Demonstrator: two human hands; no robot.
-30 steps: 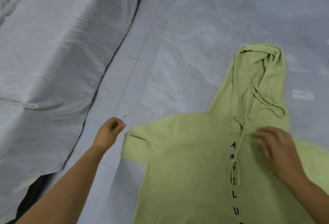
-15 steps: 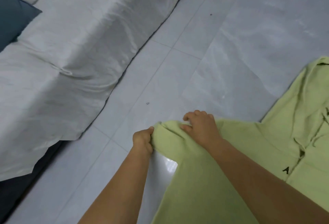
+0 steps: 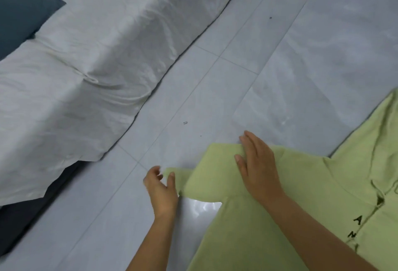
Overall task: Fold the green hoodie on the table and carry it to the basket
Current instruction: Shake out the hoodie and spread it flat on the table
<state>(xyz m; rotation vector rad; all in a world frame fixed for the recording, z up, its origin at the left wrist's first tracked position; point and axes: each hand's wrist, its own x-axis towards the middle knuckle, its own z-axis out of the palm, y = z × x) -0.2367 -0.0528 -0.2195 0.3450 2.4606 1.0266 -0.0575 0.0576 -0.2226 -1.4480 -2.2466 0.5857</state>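
Grey marble-look table (image 3: 323, 72) fills the right side, glossy, with a bright glare patch (image 3: 200, 206) low down by its left edge. Spread flat on it is the green hoodie (image 3: 269, 217), front up, with black letters (image 3: 357, 220) running down the chest. One sleeve (image 3: 211, 176) reaches out toward the table's left edge, and the hood end runs off the frame at right.

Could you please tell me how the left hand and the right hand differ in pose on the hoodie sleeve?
The right hand lies flat on the sleeve with straight fingers; the left hand is loosely curled. The right hand rests atop the fabric; the left hand sits beside the sleeve end, only its thumb touching. Both are at the same sleeve of the hoodie.
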